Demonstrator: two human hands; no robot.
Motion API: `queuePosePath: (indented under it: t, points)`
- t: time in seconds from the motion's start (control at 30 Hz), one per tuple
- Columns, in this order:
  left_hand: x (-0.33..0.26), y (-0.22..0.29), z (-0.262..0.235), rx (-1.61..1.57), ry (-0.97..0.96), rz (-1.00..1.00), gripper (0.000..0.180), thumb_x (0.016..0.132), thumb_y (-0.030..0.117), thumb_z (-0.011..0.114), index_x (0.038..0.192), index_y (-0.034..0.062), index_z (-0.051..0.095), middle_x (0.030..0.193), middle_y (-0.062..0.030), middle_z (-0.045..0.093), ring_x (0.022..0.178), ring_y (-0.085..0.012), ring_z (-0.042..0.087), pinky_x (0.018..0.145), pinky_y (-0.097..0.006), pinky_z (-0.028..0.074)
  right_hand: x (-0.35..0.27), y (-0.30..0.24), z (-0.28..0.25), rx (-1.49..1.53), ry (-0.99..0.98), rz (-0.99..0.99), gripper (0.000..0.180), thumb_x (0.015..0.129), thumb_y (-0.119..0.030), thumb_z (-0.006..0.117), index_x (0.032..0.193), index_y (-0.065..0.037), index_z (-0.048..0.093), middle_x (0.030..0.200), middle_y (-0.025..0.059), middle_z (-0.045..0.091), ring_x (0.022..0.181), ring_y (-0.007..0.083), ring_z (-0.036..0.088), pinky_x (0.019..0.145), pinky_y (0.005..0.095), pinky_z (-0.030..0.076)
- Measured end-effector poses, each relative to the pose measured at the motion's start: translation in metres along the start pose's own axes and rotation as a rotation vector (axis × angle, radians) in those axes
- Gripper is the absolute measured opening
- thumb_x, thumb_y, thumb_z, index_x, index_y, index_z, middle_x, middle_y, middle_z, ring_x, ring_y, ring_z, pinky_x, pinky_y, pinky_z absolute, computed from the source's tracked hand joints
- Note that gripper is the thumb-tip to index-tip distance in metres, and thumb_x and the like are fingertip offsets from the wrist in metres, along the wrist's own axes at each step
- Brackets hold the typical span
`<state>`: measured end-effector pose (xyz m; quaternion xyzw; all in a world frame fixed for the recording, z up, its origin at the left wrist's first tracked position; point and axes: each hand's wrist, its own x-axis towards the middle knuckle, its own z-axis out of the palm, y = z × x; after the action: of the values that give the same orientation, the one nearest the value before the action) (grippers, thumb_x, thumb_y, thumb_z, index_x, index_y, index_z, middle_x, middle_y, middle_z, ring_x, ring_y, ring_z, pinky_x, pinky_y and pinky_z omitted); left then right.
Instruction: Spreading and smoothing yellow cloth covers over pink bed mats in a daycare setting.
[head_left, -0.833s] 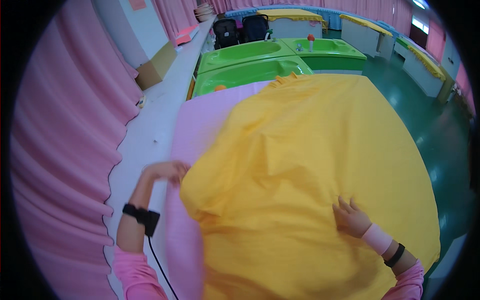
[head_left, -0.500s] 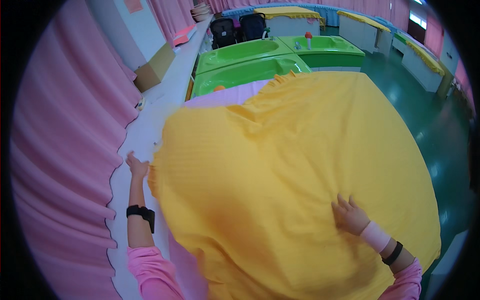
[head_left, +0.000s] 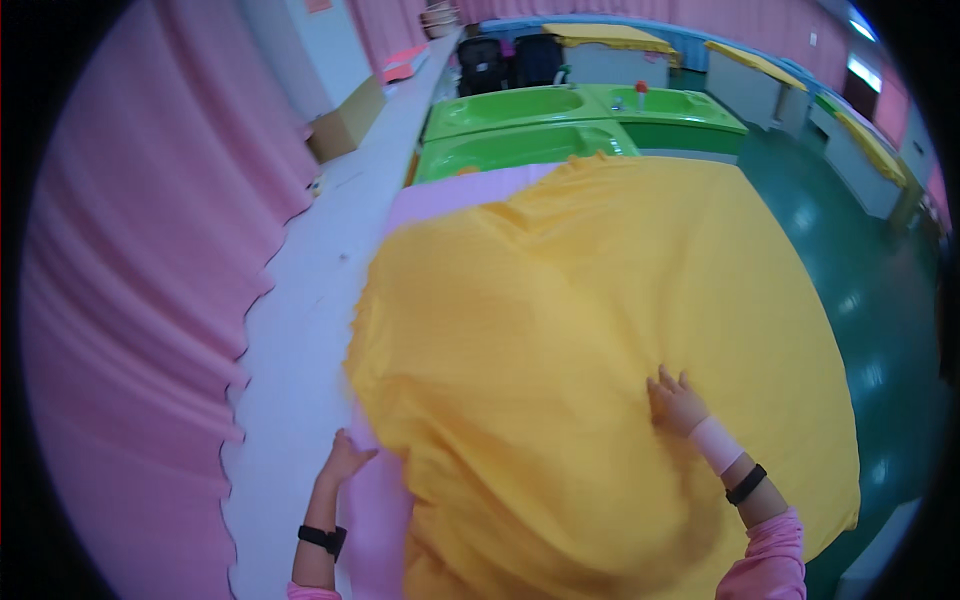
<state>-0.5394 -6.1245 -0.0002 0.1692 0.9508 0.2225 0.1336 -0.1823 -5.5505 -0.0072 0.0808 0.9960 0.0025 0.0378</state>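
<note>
A large yellow cloth (head_left: pixel 560 330) with a gathered edge lies rumpled over a table, bulging on its left and creased toward the middle. Under its left and far edges shows a pink-lilac cover (head_left: pixel 425 208). My left hand (head_left: pixel 348 458) is open beside the yellow cloth's left edge, over the strip of pink-lilac cover, holding nothing. On the yellow cloth, right of its middle, rests my right hand (head_left: pixel 676 402), fingers spread and pointing away from me. Folds in the cloth run from near that hand.
A pale ledge (head_left: pixel 300 330) runs along the left below a pink curtain (head_left: pixel 140 300), with a cardboard box (head_left: pixel 348 122) on it. Green basins (head_left: pixel 520 148) stand beyond the table. Dark strollers (head_left: pixel 482 66) are farther back. Green floor (head_left: pixel 800 210) lies to the right, with yellow-topped cabinets (head_left: pixel 755 85) behind.
My left hand has come back toward me from the yellow cloth's far left edge. The cloth's left edge lies farther from the ledge, baring more pink-lilac cover. My right hand stays on the cloth.
</note>
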Motion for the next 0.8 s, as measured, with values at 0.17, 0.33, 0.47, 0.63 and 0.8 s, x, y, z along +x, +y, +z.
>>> queuePosePath:
  t: [0.17,0.33,0.47,0.63,0.8]
  points:
    - [-0.161,0.055,0.006,-0.556,-0.34,-0.412,0.063,0.075,0.036,0.066,0.116,-0.0041,0.04,0.096,-0.0128,0.055,0.079,-0.0164,0.056,0.067,-0.025,0.048,0.004,0.0,-0.016,0.078,-0.108,0.085,0.08,0.065,-0.029,0.07,0.131,-0.007,0.03,0.136,0.0216,0.025,0.128,0.0315,0.025,0.104,0.0466,0.021]
    - [-0.248,0.11,0.005,-0.607,-0.559,-0.286,0.041,0.079,0.034,0.062,0.099,-0.0014,0.053,0.081,-0.0076,0.057,0.065,-0.0113,0.054,0.054,-0.024,0.045,0.007,0.008,-0.005,0.135,-0.082,0.136,0.08,0.064,-0.028,0.07,0.131,-0.011,0.03,0.138,0.0209,0.023,0.126,0.0343,0.026,0.105,0.0437,0.021]
    - [-0.279,0.085,-0.005,-0.87,-0.129,-0.383,0.026,0.082,0.025,0.059,0.093,0.0014,0.057,0.077,-0.0038,0.058,0.069,-0.0096,0.055,0.059,-0.026,0.046,-0.011,-0.014,-0.025,0.338,0.013,0.167,0.063,0.065,-0.02,0.068,0.122,-0.007,0.044,0.127,0.0156,0.041,0.119,0.0361,0.035,0.098,0.0412,0.033]
    - [-0.352,-0.034,-0.083,-1.021,0.305,-0.328,0.031,0.085,0.016,0.052,0.109,-0.0041,0.051,0.101,-0.0084,0.059,0.089,-0.0152,0.058,0.076,-0.027,0.047,-0.058,-0.015,-0.048,0.551,0.079,0.047,0.042,0.066,-0.011,0.067,0.106,-0.006,0.055,0.12,0.0183,0.046,0.113,0.0347,0.042,0.093,0.0384,0.037]
    - [-0.411,-0.099,-0.044,-1.128,0.208,-0.465,0.037,0.085,0.019,0.054,0.114,-0.0019,0.047,0.105,-0.0093,0.057,0.093,-0.0171,0.056,0.077,-0.029,0.046,-0.119,-0.038,-0.036,0.55,0.166,0.061,0.034,0.067,-0.011,0.063,0.1,-0.007,0.056,0.119,0.0156,0.048,0.104,0.0344,0.048,0.09,0.0394,0.04]
